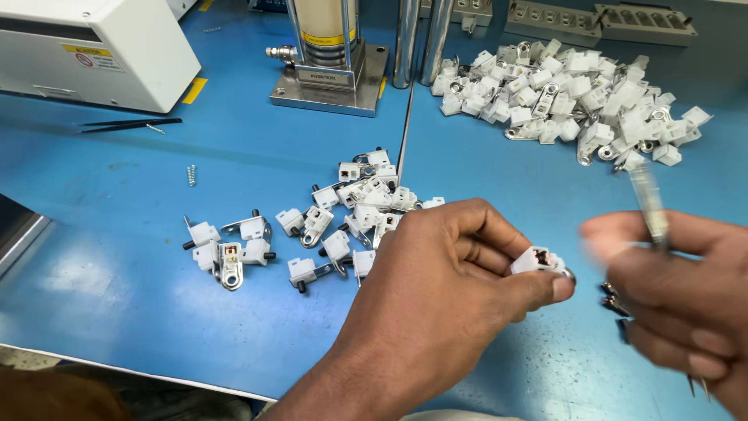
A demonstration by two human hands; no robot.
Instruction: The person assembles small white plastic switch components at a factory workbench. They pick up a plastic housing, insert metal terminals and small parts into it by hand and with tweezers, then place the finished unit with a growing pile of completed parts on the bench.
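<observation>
Pinching a small white plastic switch (538,260) between thumb and fingertips, the left hand (444,288) hovers above the blue table (117,296). Blurred beside it, the right hand (678,296) closes around a thin metal tool (648,204). Loose white parts (327,226) lie just behind; a bigger pile (569,97) sits farther back.

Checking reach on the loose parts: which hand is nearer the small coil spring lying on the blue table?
Left. The left hand sits well right of the spring; the right hand is farther right still.
</observation>
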